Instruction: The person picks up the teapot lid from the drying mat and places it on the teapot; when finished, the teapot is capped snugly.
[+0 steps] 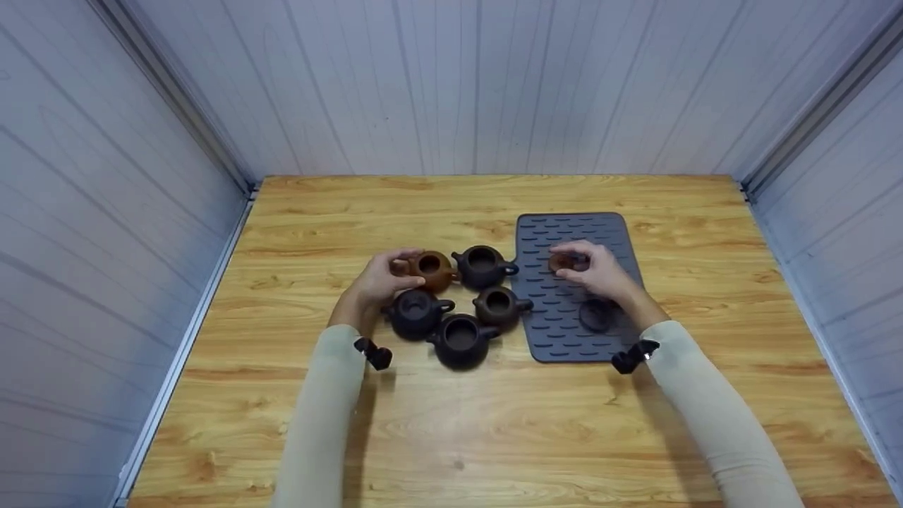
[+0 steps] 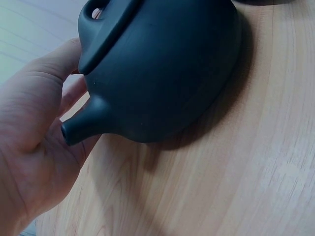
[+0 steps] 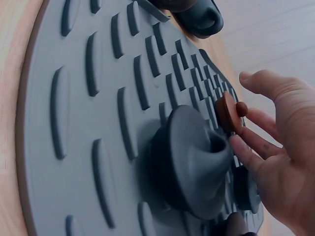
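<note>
My left hand (image 1: 381, 277) holds the open reddish-brown teapot (image 1: 439, 276) by its left side, thumb in front and fingers behind. A dark teapot with its lid on (image 1: 415, 315) stands just in front; in the left wrist view this dark teapot (image 2: 167, 73) hides the fingertips of my left hand (image 2: 39, 113). Over the grey ridged mat (image 1: 550, 331), my right hand (image 1: 600, 270) reaches to a reddish-brown lid (image 1: 561, 263). In the right wrist view its fingertips are at the edge of that lid (image 3: 229, 113), the upper digit apart from the knob.
Three open dark teapots, one at the back (image 1: 482, 267), one at the right (image 1: 498, 307) and one in front (image 1: 461, 341), stand close together on the wooden table (image 1: 451, 437). A dark lid (image 1: 597, 315) and other dark lids lie on the mat. White panelled walls enclose the table.
</note>
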`<state>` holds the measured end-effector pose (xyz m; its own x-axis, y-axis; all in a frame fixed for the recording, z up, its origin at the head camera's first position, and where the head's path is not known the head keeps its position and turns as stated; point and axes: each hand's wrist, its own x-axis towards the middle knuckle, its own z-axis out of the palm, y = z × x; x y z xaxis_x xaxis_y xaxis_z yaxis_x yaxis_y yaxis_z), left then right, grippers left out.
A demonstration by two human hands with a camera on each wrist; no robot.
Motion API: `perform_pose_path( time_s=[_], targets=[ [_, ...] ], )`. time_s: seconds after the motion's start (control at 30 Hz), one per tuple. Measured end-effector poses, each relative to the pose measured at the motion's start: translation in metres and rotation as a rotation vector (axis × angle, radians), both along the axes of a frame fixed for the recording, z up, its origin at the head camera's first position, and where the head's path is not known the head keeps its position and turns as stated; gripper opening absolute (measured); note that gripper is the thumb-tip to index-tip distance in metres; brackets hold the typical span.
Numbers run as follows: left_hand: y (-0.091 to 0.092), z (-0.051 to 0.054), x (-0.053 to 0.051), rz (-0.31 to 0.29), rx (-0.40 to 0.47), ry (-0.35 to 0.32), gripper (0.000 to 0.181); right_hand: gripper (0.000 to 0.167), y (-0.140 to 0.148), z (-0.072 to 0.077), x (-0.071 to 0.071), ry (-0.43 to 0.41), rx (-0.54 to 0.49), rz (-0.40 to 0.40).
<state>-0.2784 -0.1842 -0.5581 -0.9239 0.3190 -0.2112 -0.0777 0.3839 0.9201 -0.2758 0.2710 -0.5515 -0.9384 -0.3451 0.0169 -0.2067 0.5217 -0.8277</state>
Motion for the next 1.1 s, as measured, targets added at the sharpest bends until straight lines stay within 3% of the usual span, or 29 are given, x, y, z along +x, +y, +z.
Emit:
perform_pose_path(
  time_s=[0.57, 0.77, 1.1],
  targets=[
    [-0.0009, 0.0011, 0.0007, 0.004, -0.008, -0.021, 0.062, 0.043, -0.0044, -0.0081, -0.0012, -0.056, 0.048, -0.059],
    [-0.0012, 0.0005, -0.0003, 0.006, -0.02, -0.028, 0.063, 0.04, -0.0039, -0.0079, -0.0031, -0.051, 0.067, -0.044],
    [-0.0015, -0.0006, -0.0006, 0.003, -0.029, -0.012, 0.062, 0.026, -0.0046, -0.0099, -0.0046, -0.042, 0.09, -0.036]
  ],
)
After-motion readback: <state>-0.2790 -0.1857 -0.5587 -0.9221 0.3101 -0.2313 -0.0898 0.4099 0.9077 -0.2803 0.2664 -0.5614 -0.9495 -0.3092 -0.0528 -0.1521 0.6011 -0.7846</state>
